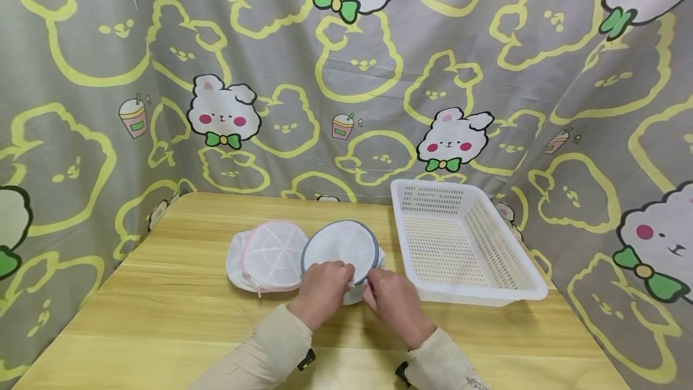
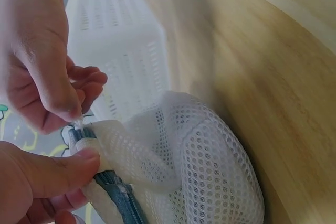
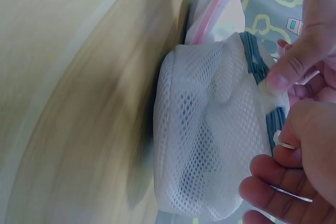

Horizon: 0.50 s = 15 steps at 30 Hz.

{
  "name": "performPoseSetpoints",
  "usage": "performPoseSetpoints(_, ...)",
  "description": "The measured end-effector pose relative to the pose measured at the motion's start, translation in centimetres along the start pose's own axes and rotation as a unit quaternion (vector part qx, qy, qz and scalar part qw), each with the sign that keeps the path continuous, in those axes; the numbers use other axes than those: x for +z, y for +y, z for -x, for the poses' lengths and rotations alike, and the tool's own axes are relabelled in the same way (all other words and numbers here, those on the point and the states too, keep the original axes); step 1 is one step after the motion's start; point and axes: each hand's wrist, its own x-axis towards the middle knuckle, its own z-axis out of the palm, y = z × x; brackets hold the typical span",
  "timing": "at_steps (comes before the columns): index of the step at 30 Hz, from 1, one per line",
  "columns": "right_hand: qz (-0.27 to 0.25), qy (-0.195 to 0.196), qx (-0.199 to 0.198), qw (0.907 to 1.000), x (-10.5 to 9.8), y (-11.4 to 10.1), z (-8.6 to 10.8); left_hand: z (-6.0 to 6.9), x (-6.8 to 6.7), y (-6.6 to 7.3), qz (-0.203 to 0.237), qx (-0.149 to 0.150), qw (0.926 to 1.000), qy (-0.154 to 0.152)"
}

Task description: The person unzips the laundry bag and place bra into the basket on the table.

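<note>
A white mesh laundry bag [image 1: 338,248] with a grey-blue zipper [image 2: 123,200] round its top stands on the table between both hands. My left hand [image 1: 323,287] pinches the bag's zippered edge, its thumb pressing on a white fabric tab over the zipper. Close beside it, my right hand [image 1: 397,304] pinches the small white zipper pull [image 3: 281,140] between thumb and forefinger; its other fingers are bent. A second white laundry bag [image 1: 276,254] with a pink zipper edge lies just left of the first one. The fingertips are partly hidden in the head view.
On the right of the wooden table [image 1: 162,318] stands a white plastic basket [image 1: 471,294] with slotted walls. A grey curtain [image 1: 292,59] with cartoon prints hangs behind the table and along both sides.
</note>
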Motion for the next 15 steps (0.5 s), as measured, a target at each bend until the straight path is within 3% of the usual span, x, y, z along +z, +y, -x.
performPoseSetpoints(15,-0.005,-0.022,0.023,0.9995,-0.4,0.39,-0.07,0.45,-0.61,-0.98,0.023,0.022,0.9993,-0.017)
